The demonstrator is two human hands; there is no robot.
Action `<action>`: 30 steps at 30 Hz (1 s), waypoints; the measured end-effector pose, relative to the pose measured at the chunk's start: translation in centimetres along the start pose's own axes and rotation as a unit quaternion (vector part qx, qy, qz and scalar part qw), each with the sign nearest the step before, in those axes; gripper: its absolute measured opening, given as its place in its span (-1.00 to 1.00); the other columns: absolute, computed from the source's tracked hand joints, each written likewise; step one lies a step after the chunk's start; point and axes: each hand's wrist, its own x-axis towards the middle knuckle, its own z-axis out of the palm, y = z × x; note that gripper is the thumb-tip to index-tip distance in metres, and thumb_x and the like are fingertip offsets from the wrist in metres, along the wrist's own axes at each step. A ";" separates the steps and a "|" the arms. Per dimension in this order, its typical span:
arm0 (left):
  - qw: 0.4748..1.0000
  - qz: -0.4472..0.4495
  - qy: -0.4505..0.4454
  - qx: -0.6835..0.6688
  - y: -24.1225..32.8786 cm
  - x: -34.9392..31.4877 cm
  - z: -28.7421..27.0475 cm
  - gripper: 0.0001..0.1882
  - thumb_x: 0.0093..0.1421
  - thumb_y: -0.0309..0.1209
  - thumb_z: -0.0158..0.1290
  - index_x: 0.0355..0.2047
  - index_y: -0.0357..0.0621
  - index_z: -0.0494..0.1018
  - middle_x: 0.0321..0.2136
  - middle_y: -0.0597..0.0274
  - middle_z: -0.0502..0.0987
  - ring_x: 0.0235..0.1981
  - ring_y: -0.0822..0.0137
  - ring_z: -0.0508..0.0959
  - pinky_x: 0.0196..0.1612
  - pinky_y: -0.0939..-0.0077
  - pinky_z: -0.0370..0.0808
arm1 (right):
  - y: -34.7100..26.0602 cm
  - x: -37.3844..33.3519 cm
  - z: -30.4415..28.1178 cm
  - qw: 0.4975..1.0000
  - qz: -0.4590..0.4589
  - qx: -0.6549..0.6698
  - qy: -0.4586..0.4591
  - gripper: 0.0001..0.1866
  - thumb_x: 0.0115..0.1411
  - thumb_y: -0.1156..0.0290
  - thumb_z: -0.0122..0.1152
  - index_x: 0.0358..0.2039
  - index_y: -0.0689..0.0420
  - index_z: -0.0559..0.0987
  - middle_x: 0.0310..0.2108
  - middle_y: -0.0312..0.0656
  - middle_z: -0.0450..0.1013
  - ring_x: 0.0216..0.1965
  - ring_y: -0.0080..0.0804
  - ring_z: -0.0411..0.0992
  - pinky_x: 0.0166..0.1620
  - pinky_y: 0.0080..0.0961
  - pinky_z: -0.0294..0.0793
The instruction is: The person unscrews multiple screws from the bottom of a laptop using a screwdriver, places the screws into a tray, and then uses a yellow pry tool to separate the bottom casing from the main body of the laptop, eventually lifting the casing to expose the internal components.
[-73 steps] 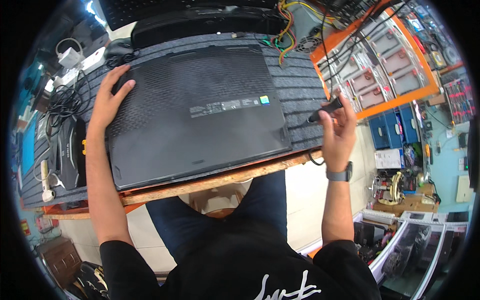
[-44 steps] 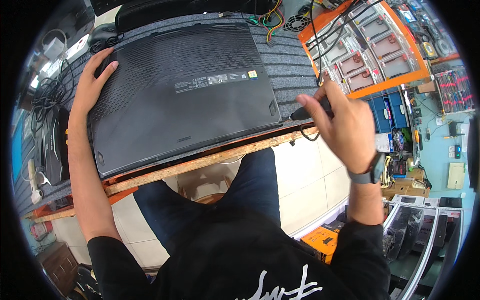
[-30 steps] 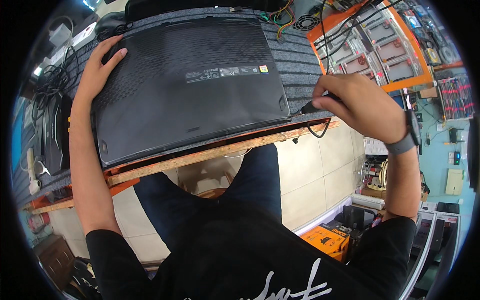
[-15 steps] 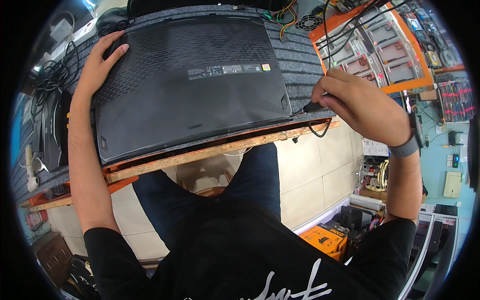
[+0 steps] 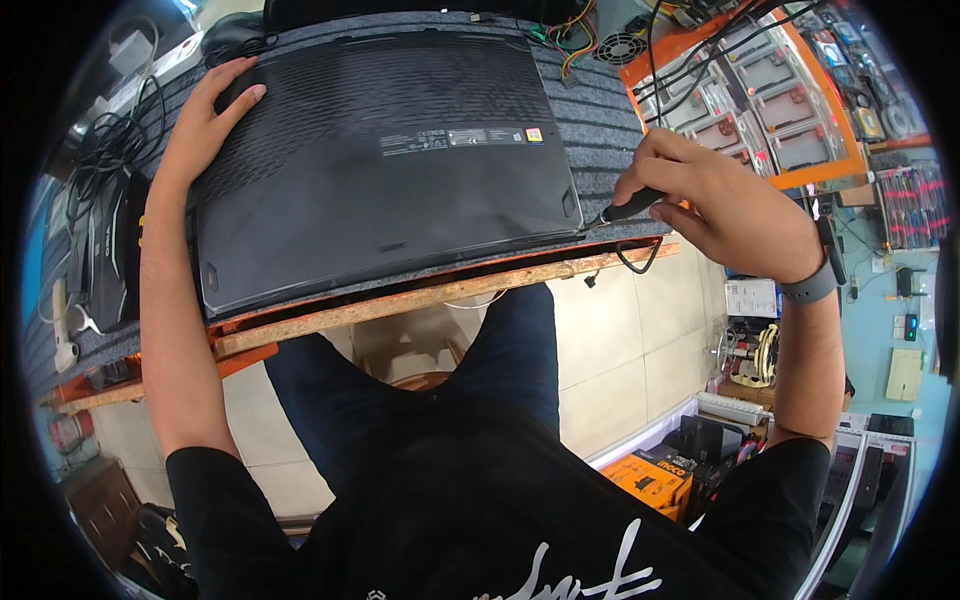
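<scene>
A dark laptop [image 5: 400,190] lies upside down on a ribbed grey mat, its vented bottom cover facing up. My left hand [image 5: 210,125] rests open on its far left corner, thumb apart from the fingers. At the near right corner, my right hand [image 5: 700,200] is closed round the black handle of a thin-tipped hand tool [image 5: 632,206]. Its tip meets the laptop's edge at that corner; whether it sits in the seam is too small to tell.
The table's wooden front edge [image 5: 400,311] runs close along the laptop. A black mouse [image 5: 235,38] and coiled cables [image 5: 105,165] lie left. A small fan [image 5: 620,47] with coloured wires is at the back, beside an orange-framed case [image 5: 845,165]. A black cable loop [image 5: 640,258] hangs at the edge.
My right hand has shifted slightly up and left, and its grip on the tool's handle has changed. The tool's tip stays at the same corner. My left hand keeps its place on the laptop.
</scene>
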 end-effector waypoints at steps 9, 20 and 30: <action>0.995 0.080 0.050 -0.013 13.0 -4.4 -3.0 -0.54 0.27 -0.28 0.22 0.16 -0.07 0.55 0.20 0.17 0.51 0.30 0.18 0.42 0.35 0.24 0.29 | -0.3 0.6 0.1 0.999 0.031 -0.036 0.015 -0.82 0.33 0.32 0.22 -0.20 0.16 0.59 -0.33 -0.05 0.56 -0.23 -0.01 0.57 -0.16 -0.17 0.51; 0.960 0.214 -0.139 -0.113 25.2 -6.2 8.0 -0.59 0.17 -0.32 0.30 0.02 -0.16 0.59 0.09 0.18 0.51 0.22 0.08 0.43 0.29 0.19 0.37 | 1.9 -0.1 1.2 0.981 -0.164 0.031 0.103 -0.80 0.28 0.39 0.29 -0.14 0.15 0.54 -0.30 -0.09 0.53 -0.26 -0.06 0.53 -0.21 -0.22 0.49; 0.950 0.237 -0.170 -0.114 27.7 -4.3 13.7 -0.55 0.19 -0.27 0.28 0.08 -0.12 0.58 0.09 0.25 0.49 0.22 0.15 0.41 0.35 0.18 0.29 | 1.7 -0.5 1.4 0.995 -0.058 -0.004 0.084 -0.82 0.29 0.37 0.27 -0.18 0.18 0.53 -0.35 -0.05 0.56 -0.29 0.00 0.55 -0.20 -0.16 0.50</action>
